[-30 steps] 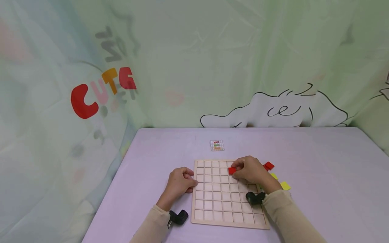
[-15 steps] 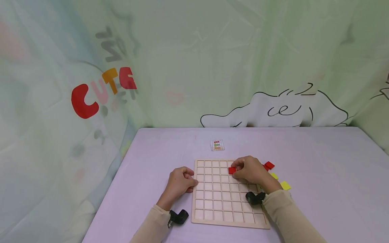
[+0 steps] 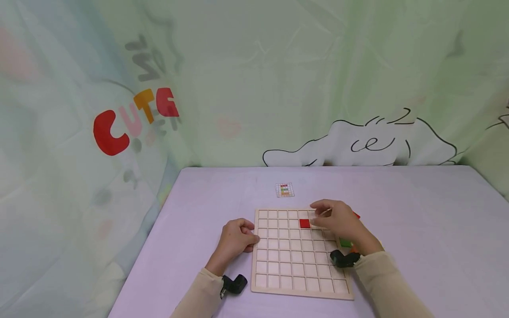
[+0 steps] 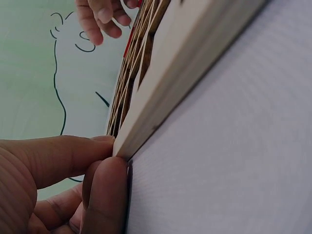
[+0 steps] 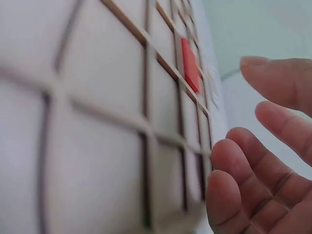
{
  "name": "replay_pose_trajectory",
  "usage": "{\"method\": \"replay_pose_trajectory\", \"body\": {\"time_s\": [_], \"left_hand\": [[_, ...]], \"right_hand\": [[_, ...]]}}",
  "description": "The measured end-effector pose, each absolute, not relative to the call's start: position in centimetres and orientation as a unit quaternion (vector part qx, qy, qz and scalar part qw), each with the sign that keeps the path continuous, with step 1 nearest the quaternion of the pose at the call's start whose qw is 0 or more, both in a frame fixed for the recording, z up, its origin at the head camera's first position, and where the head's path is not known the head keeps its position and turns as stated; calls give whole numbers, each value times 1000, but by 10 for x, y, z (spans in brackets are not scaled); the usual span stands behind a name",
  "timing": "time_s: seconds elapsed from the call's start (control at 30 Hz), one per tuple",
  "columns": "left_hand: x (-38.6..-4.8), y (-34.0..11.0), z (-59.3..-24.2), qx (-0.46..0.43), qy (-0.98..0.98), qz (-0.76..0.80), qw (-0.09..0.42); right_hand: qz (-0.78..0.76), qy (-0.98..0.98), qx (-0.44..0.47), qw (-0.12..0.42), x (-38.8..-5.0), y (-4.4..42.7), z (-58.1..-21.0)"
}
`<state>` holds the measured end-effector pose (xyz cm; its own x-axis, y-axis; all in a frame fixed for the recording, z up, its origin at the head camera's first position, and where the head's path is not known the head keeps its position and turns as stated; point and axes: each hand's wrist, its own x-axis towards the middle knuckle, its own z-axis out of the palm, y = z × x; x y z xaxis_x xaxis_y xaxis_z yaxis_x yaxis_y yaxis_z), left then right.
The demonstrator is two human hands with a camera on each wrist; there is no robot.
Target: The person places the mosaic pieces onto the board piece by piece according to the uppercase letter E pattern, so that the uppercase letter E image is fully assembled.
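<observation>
The right hand (image 3: 337,221), fingers parted and holding nothing, could dislodge the red tile (image 3: 304,223) by brushing it, while the left hand (image 3: 233,240) pinches the board's (image 3: 273,255) edge.

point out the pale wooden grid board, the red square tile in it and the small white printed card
Pale wooden grid board (image 3: 297,256), head view: bare cell near its middle.
Red square tile (image 3: 304,223), head view: middle of its top face.
Small white printed card (image 3: 285,190), head view: middle of its printed face.
</observation>
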<state>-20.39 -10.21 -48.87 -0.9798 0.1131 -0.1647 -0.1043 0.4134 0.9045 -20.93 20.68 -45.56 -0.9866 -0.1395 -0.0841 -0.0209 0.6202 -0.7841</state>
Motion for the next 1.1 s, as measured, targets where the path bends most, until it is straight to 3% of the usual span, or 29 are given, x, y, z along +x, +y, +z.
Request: {"method": "replay_pose_trajectory", "body": {"time_s": [0.33,0.63,1.1], "left_hand": [[-203,-100,-488,-5,837,538,101],[-203,-101,-487,0,834,542,101],[-203,-102,-488,1,832,545,105]], "right_hand": [[-412,910,8,43,-212,268,-450],[-373,924,38,78,-212,297,-454],[-352,926,16,137,-222,306,-461]]}}
